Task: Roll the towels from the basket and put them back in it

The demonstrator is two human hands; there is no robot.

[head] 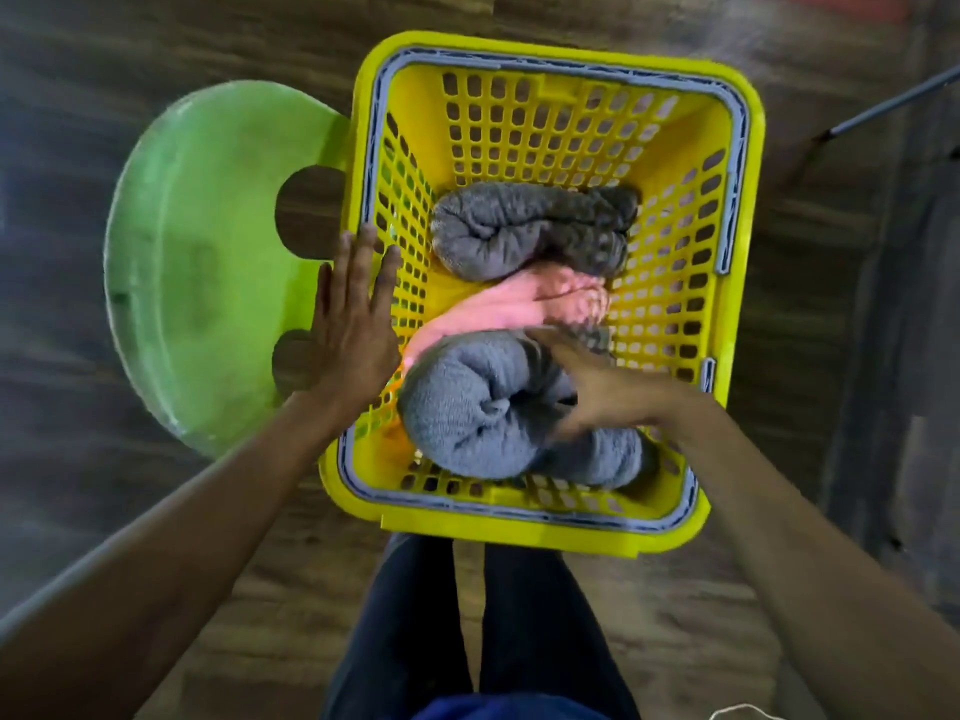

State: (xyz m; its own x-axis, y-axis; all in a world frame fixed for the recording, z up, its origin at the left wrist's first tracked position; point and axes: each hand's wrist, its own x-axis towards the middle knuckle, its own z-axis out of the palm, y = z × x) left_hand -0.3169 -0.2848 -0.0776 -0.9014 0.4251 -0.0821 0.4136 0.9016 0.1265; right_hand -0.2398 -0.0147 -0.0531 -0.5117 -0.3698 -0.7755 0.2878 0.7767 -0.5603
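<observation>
We see three rolled towels in the yellow basket (545, 527): grey towel (467, 407) nearest, pink towel (498, 309), then dark grey towel (519, 231). The right hand (592, 392) lies on the grey towel, but blur hides whether its fingers grasp it. The left hand (353, 324), fingers straight and released, is at the left rim, beside a green stool (208, 252).

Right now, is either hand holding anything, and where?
Left hand: flat by yellow plastic basket rim, holds nothing. Right hand: on top of near grey rolled towel; blur hides any grip.
</observation>
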